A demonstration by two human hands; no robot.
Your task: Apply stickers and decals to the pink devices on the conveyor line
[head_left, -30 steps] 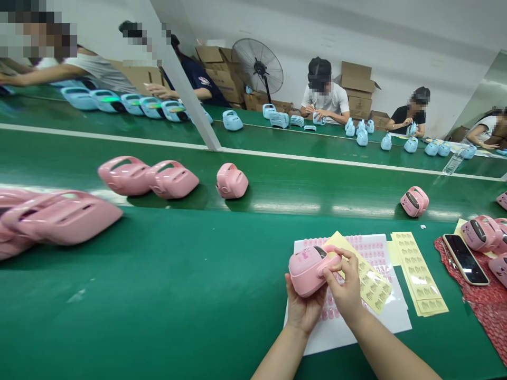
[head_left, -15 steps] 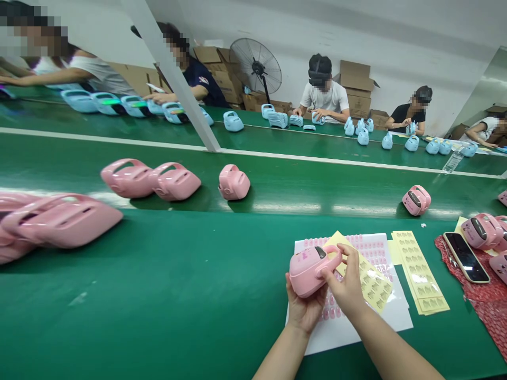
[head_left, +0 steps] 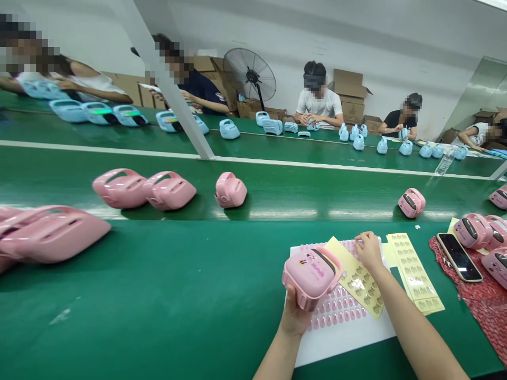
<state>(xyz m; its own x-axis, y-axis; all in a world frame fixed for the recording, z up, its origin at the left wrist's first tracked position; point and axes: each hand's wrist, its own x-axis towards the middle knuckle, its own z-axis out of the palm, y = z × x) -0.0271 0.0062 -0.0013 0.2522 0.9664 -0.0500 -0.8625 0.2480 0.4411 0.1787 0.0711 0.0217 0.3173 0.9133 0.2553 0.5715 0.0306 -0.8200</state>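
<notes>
My left hand [head_left: 295, 314] grips a pink handled plastic case [head_left: 311, 272] from below, tilted so its printed face with a cartoon figure and a dark window shows. Over at the far edge of a white sheet of small pink stickers [head_left: 336, 309], my right hand [head_left: 370, 250] has its fingertips pinched together on the sheet. Whether a sticker is between those fingers is too small to tell. Across the white sheet lies a yellow sticker sheet [head_left: 360, 279], partly behind the case.
More yellow sticker sheets [head_left: 415, 274] lie right of the white sheet. Beyond them are a phone [head_left: 459, 257] on red bubble wrap [head_left: 483, 311] and several pink cases [head_left: 473, 230]. More pink cases [head_left: 59, 232] stand left. Co-workers sit across the green table behind blue cases [head_left: 229, 129].
My right hand has let go of the pink case's handle and moved right and up to the sticker sheet. My left hand has turned the printed face towards me.
</notes>
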